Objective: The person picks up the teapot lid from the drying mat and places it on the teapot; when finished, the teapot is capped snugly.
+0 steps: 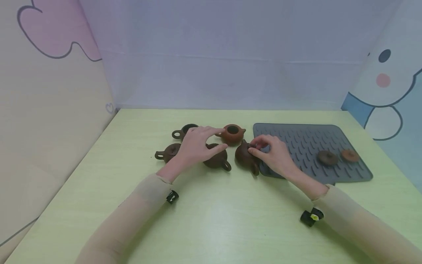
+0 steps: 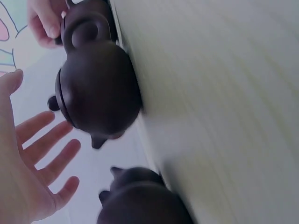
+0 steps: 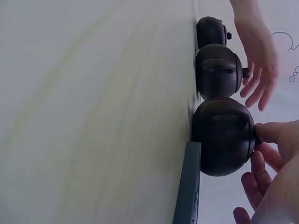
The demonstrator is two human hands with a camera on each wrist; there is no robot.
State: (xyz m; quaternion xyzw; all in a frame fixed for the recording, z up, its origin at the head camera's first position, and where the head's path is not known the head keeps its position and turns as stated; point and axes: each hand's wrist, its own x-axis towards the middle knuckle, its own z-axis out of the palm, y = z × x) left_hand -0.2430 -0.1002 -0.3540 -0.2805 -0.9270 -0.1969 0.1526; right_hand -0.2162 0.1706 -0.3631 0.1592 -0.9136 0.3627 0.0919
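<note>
Two lids (image 1: 327, 158) lie on the grey mat (image 1: 296, 143). My right hand (image 1: 274, 154) pinches, between thumb and fingers, the knob (image 3: 258, 138) of a lidded dark teapot (image 1: 244, 157) on the table (image 1: 217, 220) at the mat's left edge. My left hand (image 1: 196, 144) hangs with fingers spread, holding nothing, near a second dark teapot (image 1: 215, 159); a reddish open pot (image 1: 232, 138) stands behind.

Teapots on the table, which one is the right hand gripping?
The dark teapot beside the left edge of the grey mat; it alone has its lid knob pinched by the right hand.
</note>
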